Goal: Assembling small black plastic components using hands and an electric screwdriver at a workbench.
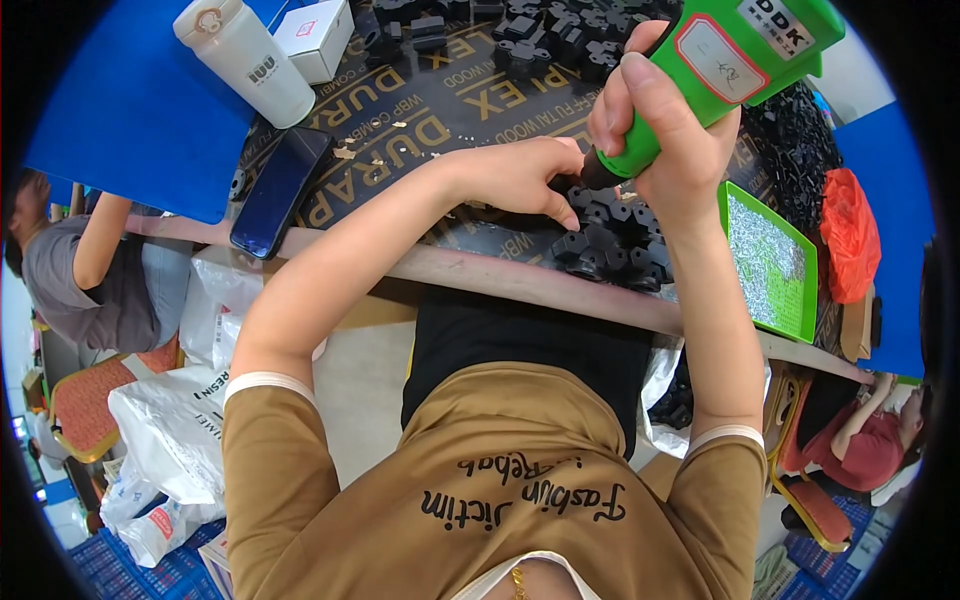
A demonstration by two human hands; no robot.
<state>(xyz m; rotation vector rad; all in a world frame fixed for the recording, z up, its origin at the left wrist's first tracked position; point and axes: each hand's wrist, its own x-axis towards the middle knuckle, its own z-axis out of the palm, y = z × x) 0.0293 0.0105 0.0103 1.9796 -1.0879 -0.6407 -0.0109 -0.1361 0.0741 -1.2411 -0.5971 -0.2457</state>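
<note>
A green plastic electric screwdriver point(720, 75), smooth and chunky with a white label on its side, stands tilted over the near edge of the counter point(520, 280), its dark tip pointing down at a cluster of black plastic parts point(610, 240). The right hand point(660, 135) has its grip closed tight around the tool's lower body, fingers wrapped fully round it. The left hand point(525, 175) reaches in beside the tip, fingers curled and fingertips pressing on the black parts; whether it pinches one of them cannot be told. These parts are blocky, matt, with notched, gear-like outlines, packed touching one another.

Just right of them a shallow green rectangular tray point(800, 260) holds a bed of tiny silvery screws point(765, 260). Beyond it lies a heap of black pieces point(795, 140) and a crumpled red bag point(850, 235). Further back, more black parts point(540, 40) are scattered.

To the left lie a dark glossy phone point(280, 190), a white cylindrical bottle point(245, 60) and a small white box point(315, 35). The counter is dark board with gold lettering, partly under a blue sheet point(130, 110). White plastic bags point(170, 420) sit on the floor.
</note>
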